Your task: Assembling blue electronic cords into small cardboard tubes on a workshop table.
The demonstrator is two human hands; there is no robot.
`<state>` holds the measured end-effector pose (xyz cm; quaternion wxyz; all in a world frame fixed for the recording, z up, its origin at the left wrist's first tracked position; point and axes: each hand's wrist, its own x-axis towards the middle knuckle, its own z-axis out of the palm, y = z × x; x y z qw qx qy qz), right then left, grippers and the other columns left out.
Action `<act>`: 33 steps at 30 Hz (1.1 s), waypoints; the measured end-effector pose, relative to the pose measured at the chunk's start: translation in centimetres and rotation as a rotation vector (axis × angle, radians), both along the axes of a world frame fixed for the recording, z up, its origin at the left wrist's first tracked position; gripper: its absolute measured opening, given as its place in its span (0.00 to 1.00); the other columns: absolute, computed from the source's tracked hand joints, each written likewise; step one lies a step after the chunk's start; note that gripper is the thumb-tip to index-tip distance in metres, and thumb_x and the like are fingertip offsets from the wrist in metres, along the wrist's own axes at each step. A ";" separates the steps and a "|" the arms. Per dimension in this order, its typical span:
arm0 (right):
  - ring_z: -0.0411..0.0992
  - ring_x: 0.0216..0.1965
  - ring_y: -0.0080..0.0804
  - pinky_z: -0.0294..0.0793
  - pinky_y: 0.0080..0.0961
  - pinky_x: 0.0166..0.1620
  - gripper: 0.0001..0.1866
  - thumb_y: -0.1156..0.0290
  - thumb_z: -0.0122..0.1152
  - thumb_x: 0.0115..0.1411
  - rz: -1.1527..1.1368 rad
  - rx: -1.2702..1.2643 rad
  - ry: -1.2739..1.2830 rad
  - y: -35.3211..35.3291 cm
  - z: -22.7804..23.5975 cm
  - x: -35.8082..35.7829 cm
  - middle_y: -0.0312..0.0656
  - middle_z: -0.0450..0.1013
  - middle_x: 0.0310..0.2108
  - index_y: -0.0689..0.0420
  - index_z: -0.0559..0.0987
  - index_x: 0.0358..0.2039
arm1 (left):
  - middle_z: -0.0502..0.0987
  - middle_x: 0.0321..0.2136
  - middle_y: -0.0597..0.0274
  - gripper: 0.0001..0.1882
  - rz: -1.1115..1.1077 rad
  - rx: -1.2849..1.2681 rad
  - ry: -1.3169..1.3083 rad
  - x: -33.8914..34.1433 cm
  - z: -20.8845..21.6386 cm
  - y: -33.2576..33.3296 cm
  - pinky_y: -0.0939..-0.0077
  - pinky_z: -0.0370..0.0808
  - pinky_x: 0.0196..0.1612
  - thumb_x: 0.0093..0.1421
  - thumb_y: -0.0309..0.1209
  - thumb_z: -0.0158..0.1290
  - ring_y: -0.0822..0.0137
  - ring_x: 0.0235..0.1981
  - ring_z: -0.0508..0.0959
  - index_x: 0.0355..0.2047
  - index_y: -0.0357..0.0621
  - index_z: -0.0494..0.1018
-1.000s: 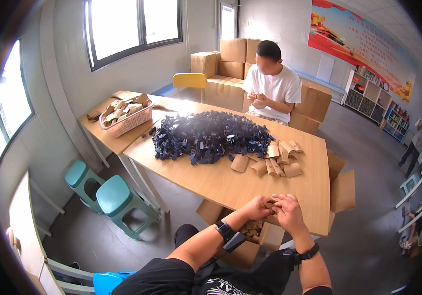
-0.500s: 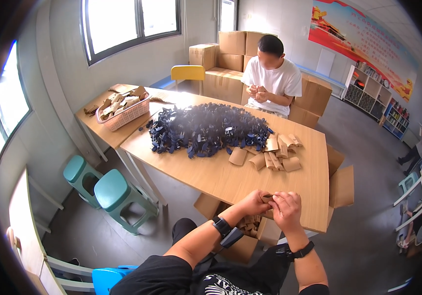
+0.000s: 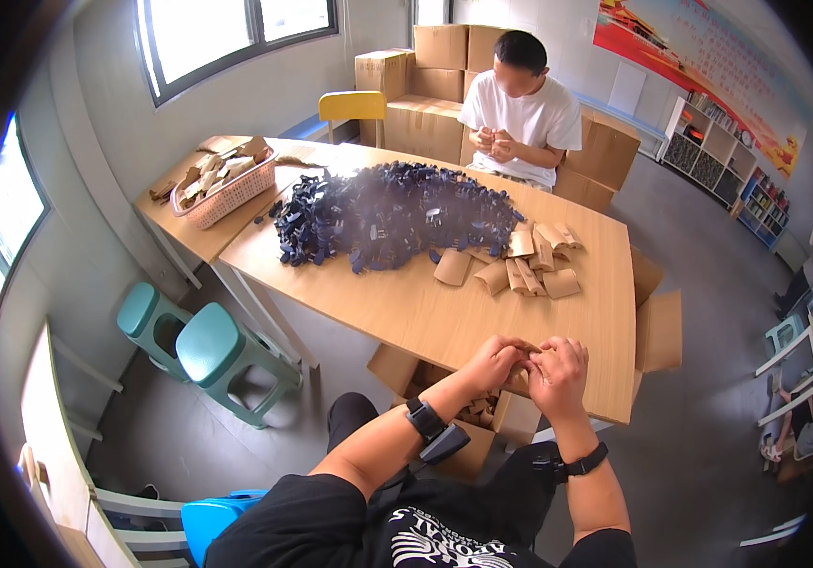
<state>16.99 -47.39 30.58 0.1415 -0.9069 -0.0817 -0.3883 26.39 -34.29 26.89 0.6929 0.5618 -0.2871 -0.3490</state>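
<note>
Shifting since half a second ago, the left hand (image 3: 490,365) and right hand (image 3: 561,371) now mostly cover the brown card piece (image 3: 524,348) whose open end showed then. Both pinch it by the near edge of the table (image 3: 605,303). Beyond, I see curved card pieces (image 3: 494,276), a dark blue heap of parts (image 3: 397,218), and across, a co-worker (image 3: 525,114) in white.

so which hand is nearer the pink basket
Left. The left hand is right of the pink basket and nearer the wearer; the right hand is even farther right.

Teal stools (image 3: 209,343), a yellow chair (image 3: 352,106), a colourful wall banner (image 3: 700,71)
</note>
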 end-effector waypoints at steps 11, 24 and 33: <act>0.69 0.36 0.38 0.66 0.33 0.40 0.07 0.80 0.62 0.45 0.109 0.070 -0.054 0.8 -0.9 1.0 0.37 0.74 0.32 0.59 0.80 0.28 | 0.74 0.42 0.63 0.20 -0.143 -0.113 0.233 0.8 -1.9 1.2 0.76 0.73 0.41 0.63 0.31 0.39 0.74 0.43 0.72 0.53 0.36 0.67; 0.69 0.49 0.49 0.61 0.43 0.54 0.33 0.73 0.64 0.42 0.136 0.121 -0.002 2.0 -2.6 0.0 0.48 0.73 0.46 0.63 0.70 0.53 | 0.72 0.41 0.65 0.29 -0.199 -0.133 0.255 -1.3 0.1 2.0 0.80 0.69 0.41 0.62 0.24 0.40 0.76 0.39 0.71 0.64 0.42 0.52; 0.70 0.51 0.38 0.60 0.40 0.55 0.30 0.73 0.65 0.42 0.407 0.114 0.066 3.5 -0.3 -3.4 0.42 0.75 0.45 0.60 0.72 0.50 | 0.72 0.46 0.62 0.29 -0.375 -0.326 0.321 -3.7 1.2 5.1 0.72 0.72 0.52 0.54 0.17 0.58 0.67 0.50 0.72 0.56 0.38 0.62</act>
